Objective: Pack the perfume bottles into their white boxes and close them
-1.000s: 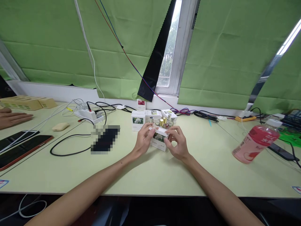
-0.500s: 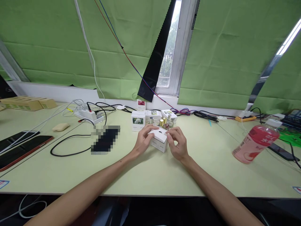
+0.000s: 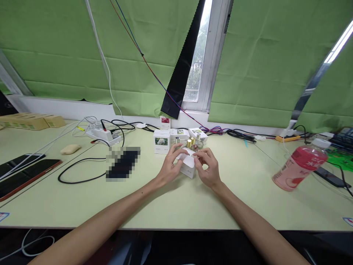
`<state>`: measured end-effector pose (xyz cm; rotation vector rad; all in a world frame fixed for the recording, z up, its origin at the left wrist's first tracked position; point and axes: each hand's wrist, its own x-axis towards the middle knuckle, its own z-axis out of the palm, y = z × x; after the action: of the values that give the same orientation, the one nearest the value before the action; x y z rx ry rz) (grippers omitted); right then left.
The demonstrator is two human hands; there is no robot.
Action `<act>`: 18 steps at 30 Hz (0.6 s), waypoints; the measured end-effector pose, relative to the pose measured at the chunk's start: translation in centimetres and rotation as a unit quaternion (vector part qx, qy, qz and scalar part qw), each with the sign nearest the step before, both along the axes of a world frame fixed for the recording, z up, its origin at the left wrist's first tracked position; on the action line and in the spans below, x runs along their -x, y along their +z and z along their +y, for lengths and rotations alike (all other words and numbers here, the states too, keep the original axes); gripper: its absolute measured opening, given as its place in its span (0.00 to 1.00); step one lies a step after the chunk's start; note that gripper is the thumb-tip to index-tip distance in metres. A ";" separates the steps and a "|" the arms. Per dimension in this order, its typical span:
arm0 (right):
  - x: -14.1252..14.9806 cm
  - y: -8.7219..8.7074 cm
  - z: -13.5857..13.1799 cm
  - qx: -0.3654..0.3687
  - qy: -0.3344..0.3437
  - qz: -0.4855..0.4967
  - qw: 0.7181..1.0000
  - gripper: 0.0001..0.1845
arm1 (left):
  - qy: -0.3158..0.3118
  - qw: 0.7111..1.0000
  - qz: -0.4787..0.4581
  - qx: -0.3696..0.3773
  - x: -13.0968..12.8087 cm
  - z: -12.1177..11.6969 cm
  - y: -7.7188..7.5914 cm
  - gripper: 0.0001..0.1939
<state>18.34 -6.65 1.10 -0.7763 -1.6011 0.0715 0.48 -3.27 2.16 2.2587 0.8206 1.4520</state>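
Observation:
A small white carton (image 3: 188, 170) with grey print on its front stands on the table between my hands. Its top flap (image 3: 188, 161) tilts toward me. My left hand (image 3: 171, 165) curls around the left side, with fingertips at the top edge. On the right, my right hand (image 3: 208, 166) pinches the flap's corner between thumb and fingers. Just behind are several small glass bottles with gold and silver caps, among them a gold-capped bottle (image 3: 193, 141). A white box with a flower picture (image 3: 161, 142) stands behind my left hand.
More white boxes (image 3: 198, 134) sit at the back by the wall. A pink drink bottle (image 3: 300, 165) stands at the right. Leftward are a power strip (image 3: 103, 135), black cables, phones (image 3: 30, 176) and a pixelated dark object (image 3: 123, 164). The table's front edge (image 3: 176, 229) runs below my forearms.
The carton's top flap has tipped up toward me, out of its flatter position. My left fingers have lifted and shifted slightly along the top. The right hand stays nearly in place.

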 end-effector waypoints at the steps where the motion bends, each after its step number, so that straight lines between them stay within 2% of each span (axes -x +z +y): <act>1: 0.0 0.0 0.0 0.000 0.001 0.000 1.000 0.07 | -0.001 1.000 0.001 -0.001 0.0 -0.1 0.1 0.12; 18: -0.2 -0.2 0.3 -0.007 0.003 -0.003 1.000 0.09 | -0.040 0.998 0.006 0.038 0.1 -0.1 0.1 0.14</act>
<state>18.52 -6.31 0.91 -0.7614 -1.6085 0.0610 0.41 -3.33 2.22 2.2201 0.7674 1.3490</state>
